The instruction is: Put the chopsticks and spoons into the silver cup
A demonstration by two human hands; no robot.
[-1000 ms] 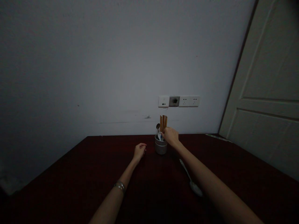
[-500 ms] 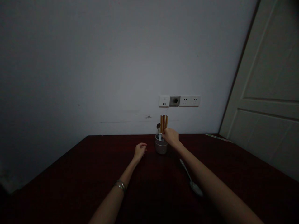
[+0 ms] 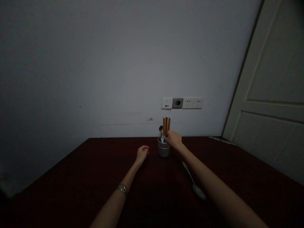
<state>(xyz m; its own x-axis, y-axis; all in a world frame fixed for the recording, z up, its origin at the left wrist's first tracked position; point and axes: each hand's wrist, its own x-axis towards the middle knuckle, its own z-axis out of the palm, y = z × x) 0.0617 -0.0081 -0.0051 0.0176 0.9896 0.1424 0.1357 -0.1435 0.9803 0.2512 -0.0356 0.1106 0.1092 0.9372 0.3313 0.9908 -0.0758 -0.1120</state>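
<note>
Near the back of the table stands a grey cup (image 3: 163, 150) holding several upright wooden chopsticks (image 3: 166, 124) and a dark-bowled spoon (image 3: 161, 128). At its rim, my right hand (image 3: 174, 139) is closed, thumb and fingers pinched on a small whitish spoon (image 3: 163, 139); the fingertips are partly hidden. My left hand (image 3: 142, 153) rests on the table to the left of the cup, apart from it, with fingers loosely curled and nothing in them. A large metal spoon (image 3: 198, 192) lies beside my right forearm, handle pointing towards the cup.
The dark red tabletop (image 3: 104, 171) reaches back to a pale wall (image 3: 128, 69). Sockets and switch plates (image 3: 182, 103) sit on the wall above the cup. A white panelled door (image 3: 268, 95) stands at the right, and a light strip (image 3: 222, 140) lies at the back right table edge.
</note>
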